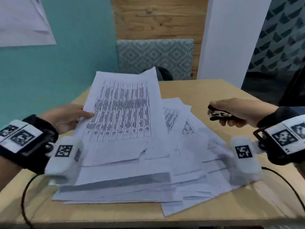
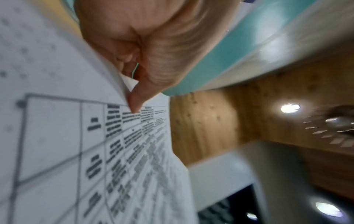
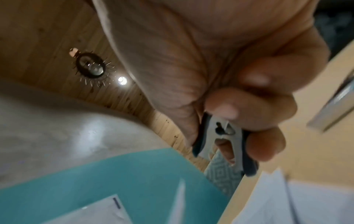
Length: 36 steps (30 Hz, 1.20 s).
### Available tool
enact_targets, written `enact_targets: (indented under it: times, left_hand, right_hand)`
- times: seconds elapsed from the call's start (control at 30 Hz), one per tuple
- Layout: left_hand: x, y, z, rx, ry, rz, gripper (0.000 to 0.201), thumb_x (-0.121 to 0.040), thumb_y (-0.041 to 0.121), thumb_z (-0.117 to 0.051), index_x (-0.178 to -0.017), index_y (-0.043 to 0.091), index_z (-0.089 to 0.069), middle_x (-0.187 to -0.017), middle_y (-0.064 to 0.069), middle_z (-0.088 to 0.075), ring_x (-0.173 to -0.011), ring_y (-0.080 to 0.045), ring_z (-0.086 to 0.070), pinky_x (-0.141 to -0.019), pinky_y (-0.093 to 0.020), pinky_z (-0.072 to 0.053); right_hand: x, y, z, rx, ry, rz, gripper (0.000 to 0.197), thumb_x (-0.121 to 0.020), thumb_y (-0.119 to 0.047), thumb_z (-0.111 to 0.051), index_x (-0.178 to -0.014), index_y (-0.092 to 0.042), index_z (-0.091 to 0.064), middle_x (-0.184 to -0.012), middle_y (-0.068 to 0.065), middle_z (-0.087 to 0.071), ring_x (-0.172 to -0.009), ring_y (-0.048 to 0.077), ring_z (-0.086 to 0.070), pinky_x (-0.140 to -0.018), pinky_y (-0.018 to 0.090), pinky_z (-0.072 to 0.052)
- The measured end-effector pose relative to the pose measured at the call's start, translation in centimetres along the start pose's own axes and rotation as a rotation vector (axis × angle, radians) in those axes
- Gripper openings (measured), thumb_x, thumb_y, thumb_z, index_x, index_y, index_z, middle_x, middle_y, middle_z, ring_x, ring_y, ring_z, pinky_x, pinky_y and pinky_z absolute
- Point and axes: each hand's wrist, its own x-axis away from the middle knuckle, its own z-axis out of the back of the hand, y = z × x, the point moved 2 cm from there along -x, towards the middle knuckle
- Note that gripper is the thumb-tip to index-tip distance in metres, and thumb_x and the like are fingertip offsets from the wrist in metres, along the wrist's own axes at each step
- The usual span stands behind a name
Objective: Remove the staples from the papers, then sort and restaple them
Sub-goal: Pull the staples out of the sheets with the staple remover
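Observation:
A printed sheet with a table is lifted above the pile, and my left hand pinches its left edge, thumb on top. The left wrist view shows the thumb pressed on that sheet. A loose pile of white papers is spread over the wooden table. To the right, above the table, my right hand grips a black and metal staple remover. In the right wrist view the fingers curl round the staple remover, with paper corners below it.
A patterned chair stands behind the table, with a dark object at the far edge. Black cables run from both wrists along the table's front corners. A teal wall is to the left.

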Motion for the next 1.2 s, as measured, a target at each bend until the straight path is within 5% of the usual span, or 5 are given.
enact_targets:
  times: [0.13, 0.5, 0.67, 0.9, 1.2]
  left_hand:
    - [-0.2, -4.7, 0.6, -0.255, -0.001, 0.181, 0.011, -0.091, 0.007, -0.054, -0.083, 0.000, -0.055, -0.079, -0.016, -0.059, -0.070, -0.026, -0.052, -0.070, -0.032, -0.039]
    - [-1.2, -2.9, -7.2, 0.054, -0.214, 0.114, 0.027, -0.095, 0.006, -0.047, -0.119, -0.005, -0.053, -0.117, -0.020, -0.060, -0.103, -0.034, -0.059, -0.093, -0.045, -0.047]
    - [-1.3, -3.7, -5.0, 0.003, -0.209, 0.165, 0.011, -0.094, 0.008, -0.049, -0.094, -0.001, -0.056, -0.074, -0.009, -0.060, -0.059, -0.019, -0.056, -0.056, -0.026, -0.047]
    - [-3.1, -7.3, 6.2, -0.585, -0.001, 0.229, 0.014, -0.090, 0.016, -0.059, -0.089, 0.003, -0.054, -0.068, -0.008, -0.049, -0.065, -0.022, -0.044, -0.055, -0.028, -0.034]
    - [-2.8, -6.4, 7.5, -0.887, 0.014, 0.214, 0.019, -0.089, 0.015, -0.061, -0.079, 0.003, -0.049, -0.061, -0.005, -0.040, -0.051, -0.015, -0.035, -0.046, -0.022, -0.027]
  right_hand:
    - [-0.1, -2.8, -2.4, -0.068, -0.059, 0.081, 0.041, -0.097, -0.047, -0.035, -0.092, -0.015, -0.059, -0.056, -0.001, -0.052, -0.042, 0.010, -0.033, -0.036, 0.016, -0.024]
    - [0.1, -1.0, -3.0, -0.015, -0.011, -0.031, 0.035, -0.096, -0.050, -0.035, -0.094, -0.023, -0.058, -0.065, 0.001, -0.057, -0.060, 0.015, -0.045, -0.064, 0.029, -0.034]
    - [0.0, -1.3, -3.5, -0.041, -0.006, 0.048, 0.035, -0.096, -0.050, -0.036, -0.093, -0.023, -0.058, -0.061, 0.000, -0.059, -0.057, 0.015, -0.046, -0.064, 0.028, -0.035]
    - [0.7, -3.9, -8.2, 0.126, -0.284, 0.206, 0.034, -0.098, -0.046, -0.033, -0.097, -0.021, -0.056, -0.070, 0.000, -0.060, -0.058, 0.009, -0.053, -0.062, 0.027, -0.034]
    - [0.6, -3.8, -10.6, 0.204, -0.432, 0.169, 0.032, -0.097, -0.049, -0.036, -0.087, -0.026, -0.056, -0.070, -0.012, -0.061, -0.063, 0.013, -0.055, -0.062, 0.028, -0.036]
